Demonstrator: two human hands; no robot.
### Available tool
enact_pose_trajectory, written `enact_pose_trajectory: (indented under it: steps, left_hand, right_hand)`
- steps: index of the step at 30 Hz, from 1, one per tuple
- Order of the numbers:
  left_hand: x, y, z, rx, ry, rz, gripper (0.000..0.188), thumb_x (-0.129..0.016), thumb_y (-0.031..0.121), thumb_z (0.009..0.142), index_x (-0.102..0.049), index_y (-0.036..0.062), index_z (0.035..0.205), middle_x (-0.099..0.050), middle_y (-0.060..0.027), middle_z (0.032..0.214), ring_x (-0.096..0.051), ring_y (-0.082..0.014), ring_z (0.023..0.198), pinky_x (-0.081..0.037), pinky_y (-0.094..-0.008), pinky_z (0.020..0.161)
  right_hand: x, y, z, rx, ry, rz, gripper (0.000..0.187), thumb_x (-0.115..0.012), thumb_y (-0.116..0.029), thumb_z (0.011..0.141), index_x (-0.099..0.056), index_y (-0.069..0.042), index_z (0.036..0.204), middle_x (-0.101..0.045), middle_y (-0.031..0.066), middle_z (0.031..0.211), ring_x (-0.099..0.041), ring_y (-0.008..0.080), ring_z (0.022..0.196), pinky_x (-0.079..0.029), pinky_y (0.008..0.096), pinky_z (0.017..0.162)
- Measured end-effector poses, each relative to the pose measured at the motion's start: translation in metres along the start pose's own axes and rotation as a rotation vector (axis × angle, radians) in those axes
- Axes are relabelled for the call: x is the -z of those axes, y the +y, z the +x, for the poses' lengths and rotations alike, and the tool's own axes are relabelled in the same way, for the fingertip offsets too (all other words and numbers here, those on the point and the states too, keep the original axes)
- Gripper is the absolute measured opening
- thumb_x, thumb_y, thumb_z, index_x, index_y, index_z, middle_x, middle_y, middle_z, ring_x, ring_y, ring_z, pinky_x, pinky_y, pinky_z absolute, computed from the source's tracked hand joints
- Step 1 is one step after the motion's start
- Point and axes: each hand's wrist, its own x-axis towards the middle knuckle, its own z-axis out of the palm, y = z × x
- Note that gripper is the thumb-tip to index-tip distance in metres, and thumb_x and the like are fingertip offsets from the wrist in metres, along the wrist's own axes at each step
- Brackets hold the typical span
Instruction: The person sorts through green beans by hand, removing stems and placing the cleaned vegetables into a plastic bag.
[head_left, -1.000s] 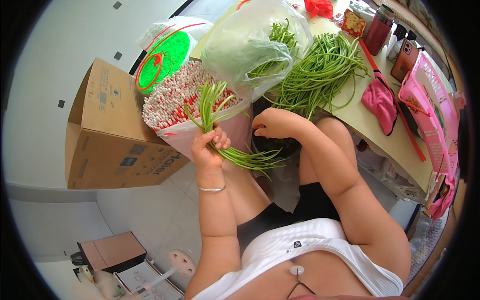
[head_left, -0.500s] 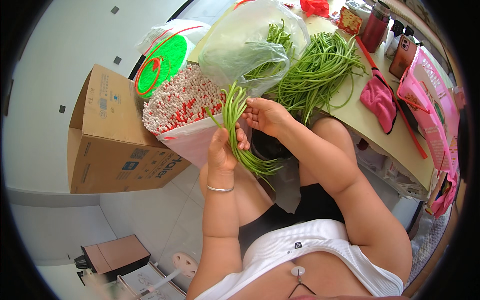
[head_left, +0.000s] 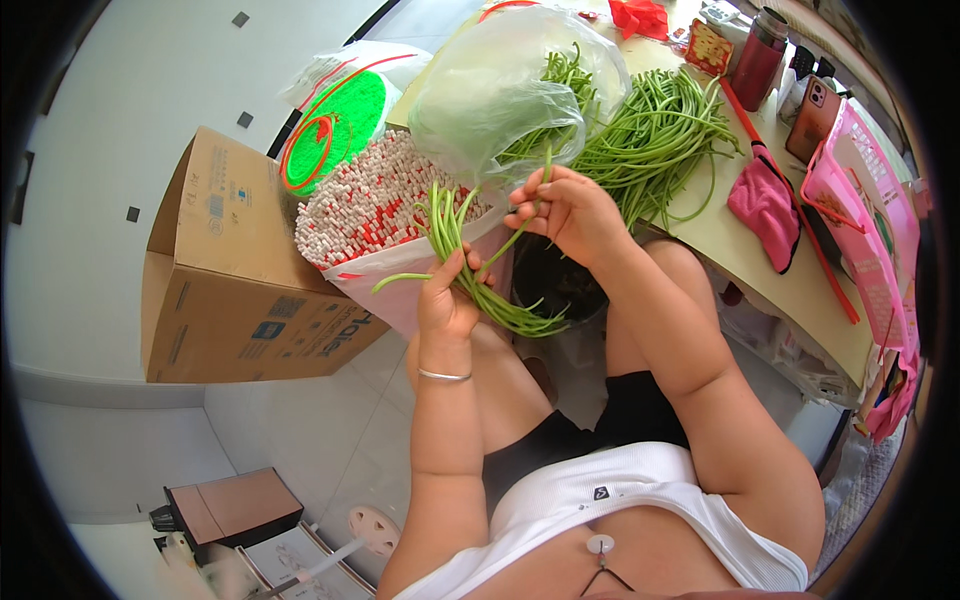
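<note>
My left hand (head_left: 450, 305) is closed round a bunch of long green stems (head_left: 445, 225), whose thin ends hang out to the right above my lap. To its right, my right hand (head_left: 575, 210) pinches a single green stem (head_left: 547, 165); the stem sticks up above the fingers, and its lower part slants toward the bunch. Just beyond my right hand lies a large pile of green stems (head_left: 665, 140) on the table. A clear plastic bag (head_left: 470, 100) with more stems inside stands left of the pile. Between my knees is a dark round container (head_left: 555, 285), partly hidden by my hands.
A sack of small white and red pieces (head_left: 365, 195) stands beyond my left hand, with a bright green round item (head_left: 345, 120) behind it. A cardboard box (head_left: 235, 270) is at the left. The table (head_left: 700, 215) holds a flask (head_left: 762, 60), phone (head_left: 813, 115) and pink basket (head_left: 870, 200).
My right hand has drawn away from the bunch, a little to the right, with one stem in its fingers. The bunch has fanned out, and one stem now points left.
</note>
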Motion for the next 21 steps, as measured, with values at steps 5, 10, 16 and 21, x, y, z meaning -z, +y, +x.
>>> enact_pose_trajectory:
  steps: [5, 10, 16, 21]
  left_hand:
    - [0.011, 0.002, 0.006, -0.062, 0.039, -0.081, 0.013, -0.061, 0.013, 0.09, -0.06, 0.0041, 0.1, -0.061, -0.0079, 0.085, -0.056, -0.0229, 0.079, -0.048, -0.0408, 0.077]
    - [0.01, 0.004, 0.006, -0.076, -0.014, -0.039, 0.015, -0.061, 0.012, 0.09, -0.058, 0.0041, 0.102, -0.06, -0.008, 0.085, -0.055, -0.0225, 0.079, -0.048, -0.0408, 0.078]
    - [-0.003, -0.006, 0.004, -0.029, -0.149, 0.063, 0.02, -0.063, 0.011, 0.088, -0.056, 0.0033, 0.105, -0.057, -0.0077, 0.085, -0.054, -0.0219, 0.079, -0.045, -0.039, 0.077]
    - [-0.02, -0.013, 0.0, -0.06, -0.233, 0.189, 0.023, -0.064, 0.009, 0.086, -0.056, 0.0026, 0.107, -0.057, -0.0085, 0.086, -0.053, -0.0231, 0.081, -0.044, -0.0379, 0.078]
  right_hand:
    - [0.002, -0.04, -0.011, -0.086, -0.244, 0.136, 0.021, -0.048, -0.009, 0.091, -0.055, 0.003, 0.107, -0.056, 0.0061, 0.078, -0.032, 0.0047, 0.047, -0.03, 0.0178, 0.04]
    - [0.004, -0.049, -0.016, -0.053, -0.154, -0.266, 0.027, -0.047, -0.018, 0.097, -0.058, 0.003, 0.11, -0.058, 0.0051, 0.071, -0.035, 0.0048, 0.044, -0.029, 0.0178, 0.039]
    - [0.0, 0.02, 0.001, -0.181, 0.011, -0.65, 0.019, -0.051, -0.01, 0.09, -0.062, 0.002, 0.101, -0.065, 0.0058, 0.08, -0.051, 0.0078, 0.058, -0.041, 0.0219, 0.052]
    - [-0.01, 0.049, 0.0, -0.21, 0.05, -0.344, 0.021, -0.056, -0.02, 0.094, -0.059, 0.0, 0.095, -0.053, 0.0017, 0.065, -0.055, 0.0121, 0.049, -0.041, 0.0246, 0.042]
